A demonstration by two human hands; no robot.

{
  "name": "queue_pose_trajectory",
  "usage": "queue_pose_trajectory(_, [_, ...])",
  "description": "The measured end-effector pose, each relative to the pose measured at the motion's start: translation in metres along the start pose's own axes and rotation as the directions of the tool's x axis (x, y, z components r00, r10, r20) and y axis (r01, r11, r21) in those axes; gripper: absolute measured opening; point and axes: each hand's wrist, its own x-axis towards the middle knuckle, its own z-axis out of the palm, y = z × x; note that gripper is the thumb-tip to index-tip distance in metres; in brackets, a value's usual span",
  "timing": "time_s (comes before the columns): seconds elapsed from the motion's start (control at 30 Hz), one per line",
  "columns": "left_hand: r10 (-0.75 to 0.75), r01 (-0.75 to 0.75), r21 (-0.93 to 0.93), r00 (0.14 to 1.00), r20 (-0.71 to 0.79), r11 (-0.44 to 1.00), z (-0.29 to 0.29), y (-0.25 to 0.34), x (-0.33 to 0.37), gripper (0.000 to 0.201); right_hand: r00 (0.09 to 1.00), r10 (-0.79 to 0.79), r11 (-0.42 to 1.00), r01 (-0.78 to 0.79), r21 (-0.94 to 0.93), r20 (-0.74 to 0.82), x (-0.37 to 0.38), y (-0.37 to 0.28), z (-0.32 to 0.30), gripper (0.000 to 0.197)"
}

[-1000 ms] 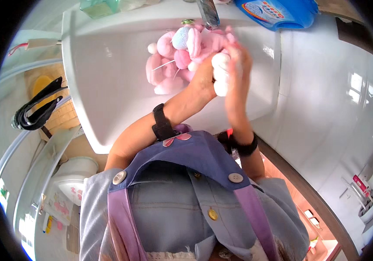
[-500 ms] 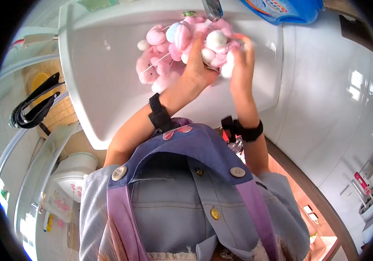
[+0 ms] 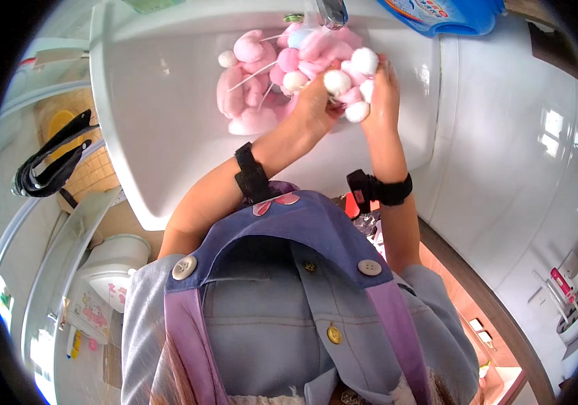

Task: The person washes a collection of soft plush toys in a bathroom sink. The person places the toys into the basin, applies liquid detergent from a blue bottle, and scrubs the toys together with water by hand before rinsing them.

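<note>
A bunch of soft pink plush toys (image 3: 252,94) with white pom-poms (image 3: 337,82) lies in the white sink (image 3: 157,138), strung together by thin white cords. My left hand (image 3: 310,108) is closed round the bunch from the near side, its fingertips hidden among the pieces. On the right, my right hand (image 3: 384,94) grips the same bunch by its pom-poms, fingers curled behind them. A metal faucet (image 3: 333,13) hangs just above the toys, and a pale blue piece (image 3: 295,38) shows under it. The left part of the bunch rests on the basin floor.
A blue detergent bottle (image 3: 454,19) lies at the back right, beyond the sink rim. A greenish round drain fitting (image 3: 293,18) is at the back wall of the basin. Glass panels with a dark cloth (image 3: 52,165) over a rail stand on the left, near a white toilet (image 3: 117,260).
Both hands have shifted slightly nearer to me. The pom-poms between them have turned and bunched up, and the pink pieces on the left have spread and moved a little right.
</note>
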Motion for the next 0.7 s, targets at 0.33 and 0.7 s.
queue_pose_trajectory(0.33, [-0.140,0.171,-0.094,0.951,0.276,0.981,0.007,0.011,-0.023,0.053,0.808,-0.512,0.631,0.585,-0.510,0.293,-0.001,0.023,-0.002,0.019])
queue_pose_trajectory(0.7, [-0.014,0.074,-0.232,0.968,0.252,0.970,-0.003,0.022,0.012,0.027,0.839,-0.379,0.801,0.509,-0.316,0.391,0.017,0.024,0.000,0.041])
